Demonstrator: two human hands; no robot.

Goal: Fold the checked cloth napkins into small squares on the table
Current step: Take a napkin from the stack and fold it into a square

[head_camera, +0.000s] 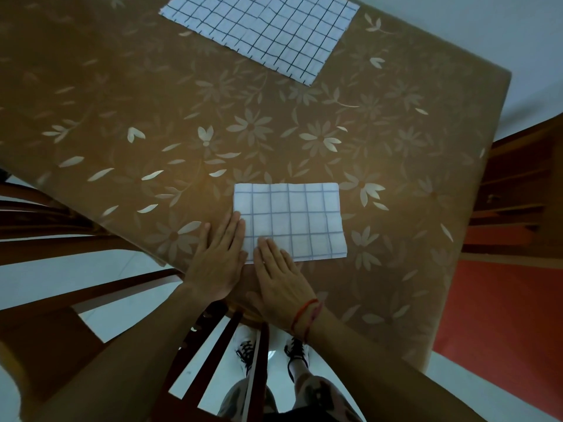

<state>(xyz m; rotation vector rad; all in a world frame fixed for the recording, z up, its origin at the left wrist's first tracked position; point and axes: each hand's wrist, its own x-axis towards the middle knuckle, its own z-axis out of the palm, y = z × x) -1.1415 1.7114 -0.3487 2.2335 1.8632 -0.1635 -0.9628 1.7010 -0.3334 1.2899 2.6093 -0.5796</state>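
Nearest of all, below both wrists, a pair of shoes (245, 351) stands on the pale floor behind the slats of a wooden chair back (213, 339). A red string bracelet (304, 315) circles the right wrist. The right hand (281, 278) lies flat with its fingers straight and close together, gripping nothing; its palm rests on the brown flowered tablecloth (152, 117) and its fingertips lie on the near left corner of the folded napkin (298, 214). The left hand (217, 260), just beside the right one and almost touching it, is likewise flat and straight-fingered with nothing held. Most of it lies on the tablecloth, and its longest fingertips reach the folded napkin's left edge. From the two hands, the folded napkin spreads forward and to the right as a neat white rectangle with a thin checked grid, lying flat on the table; only its near left corner is under the fingers, the rest is uncovered. A second checked napkin (268, 28) lies well beyond the hands, at the far side of the table, opened out flat and larger, its far edge cut off by the frame. To the right of the hands, past the table's edge, stands a wooden chair with a red seat (502, 300).
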